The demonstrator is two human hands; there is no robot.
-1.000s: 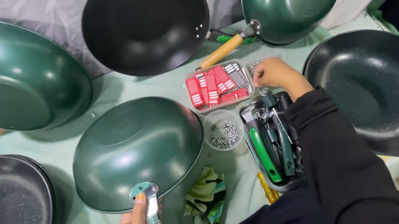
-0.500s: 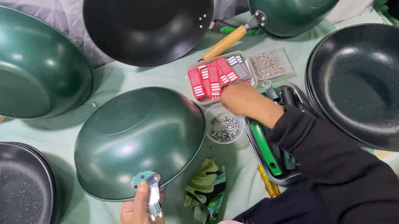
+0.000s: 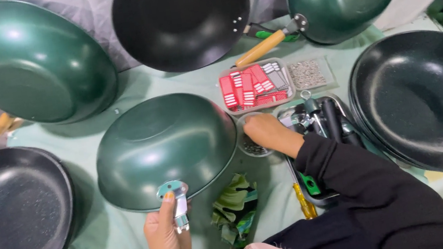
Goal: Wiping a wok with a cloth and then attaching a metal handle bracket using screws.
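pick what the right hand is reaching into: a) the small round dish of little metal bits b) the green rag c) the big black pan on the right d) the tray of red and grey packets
a: the right hand has its fingers down in the small round dish beside the upturned green pan, while the tray of red and grey packets sits apart, farther up the table.

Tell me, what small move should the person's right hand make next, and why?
Probably pinch one small fastener from the round dish and lift it out. The right hand already rests over that dish, while the left hand presses a metal bracket against the upturned green pan.
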